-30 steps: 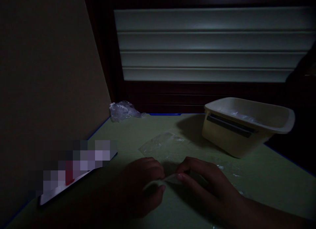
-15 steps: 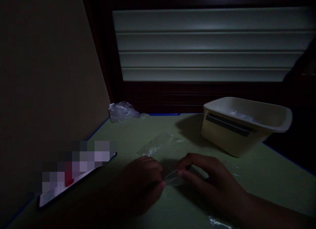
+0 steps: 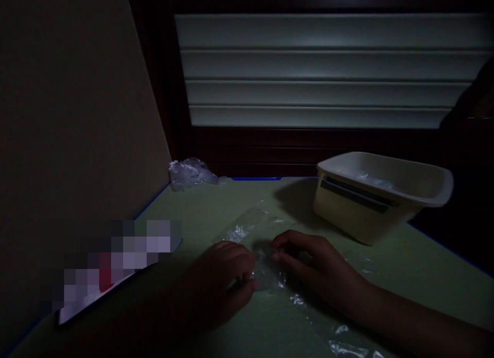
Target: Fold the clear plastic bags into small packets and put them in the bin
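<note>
Two hands, left hand [image 3: 226,275] and right hand [image 3: 314,268], pinch a clear plastic bag [image 3: 266,275] flat, near the tub [image 3: 380,193].

Both hands, left hand [image 3: 222,275] and right hand [image 3: 316,268], pinch a clear bag [image 3: 266,275] on the green mat [image 3: 405,275]; a tub [image 3: 382,193] sits at two o'clock.

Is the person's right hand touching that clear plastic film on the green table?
Touching. The head view shows the right hand pinching the clear plastic film.
</note>
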Motion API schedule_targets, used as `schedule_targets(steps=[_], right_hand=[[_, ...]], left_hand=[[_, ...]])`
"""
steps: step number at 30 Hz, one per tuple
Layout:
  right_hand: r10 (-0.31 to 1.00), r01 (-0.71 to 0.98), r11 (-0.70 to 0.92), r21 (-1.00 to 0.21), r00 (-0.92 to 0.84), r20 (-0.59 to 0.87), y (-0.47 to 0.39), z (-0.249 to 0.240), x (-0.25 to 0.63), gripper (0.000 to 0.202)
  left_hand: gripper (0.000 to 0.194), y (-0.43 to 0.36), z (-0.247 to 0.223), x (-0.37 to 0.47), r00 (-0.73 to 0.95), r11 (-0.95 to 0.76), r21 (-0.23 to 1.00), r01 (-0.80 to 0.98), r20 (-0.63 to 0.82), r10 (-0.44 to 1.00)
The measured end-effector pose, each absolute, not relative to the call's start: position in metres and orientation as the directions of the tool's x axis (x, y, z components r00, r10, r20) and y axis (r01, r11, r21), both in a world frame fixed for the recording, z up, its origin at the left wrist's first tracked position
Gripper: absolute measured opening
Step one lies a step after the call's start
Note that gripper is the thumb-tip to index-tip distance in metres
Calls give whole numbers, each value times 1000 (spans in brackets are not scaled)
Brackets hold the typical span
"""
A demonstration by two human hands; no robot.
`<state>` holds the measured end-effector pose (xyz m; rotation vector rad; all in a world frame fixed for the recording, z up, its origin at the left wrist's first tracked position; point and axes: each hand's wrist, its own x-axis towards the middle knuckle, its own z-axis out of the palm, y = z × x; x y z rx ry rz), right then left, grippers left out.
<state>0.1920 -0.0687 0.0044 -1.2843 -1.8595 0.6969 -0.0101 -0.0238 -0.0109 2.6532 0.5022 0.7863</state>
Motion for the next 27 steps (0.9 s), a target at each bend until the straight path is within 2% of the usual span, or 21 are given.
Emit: schedule_targets(steps=[3,7,9,14,19,22,25,27], right_hand=[[944,542,330,-773,-210,256,-66,4,194,8],[949,574,316,-755,-191,252,-64,5,195,5],[942,627,333,-704,-188,278,-62,3,195,2],[922,786,367,-498,-237,306,-58,-1,198,5],[880,886,421,-196,-346,326,-60,5,201,15],[831,852,517,-83,-476,289,-63,11,200,16],[804,823,567,18,-559,202,-67,12,199,14],[809,825,564,50,-563,167,-69,10,198,15]], left_hand=[[3,-25,-9,-11,778,-875,399,274,442,445],[15,-26,-9,-13,774,-847,433,309,403,489],[17,-25,-12,-13,777,-849,428,309,402,485],[20,-21,-16,-12,786,-883,366,294,432,441],[22,-26,-10,-12,780,-900,324,291,464,419],[24,-26,-11,-11,787,-932,201,302,499,362],[15,-22,-15,-9,807,-975,21,221,558,195],[13,-19,-17,-9,829,-984,-33,176,544,130]])
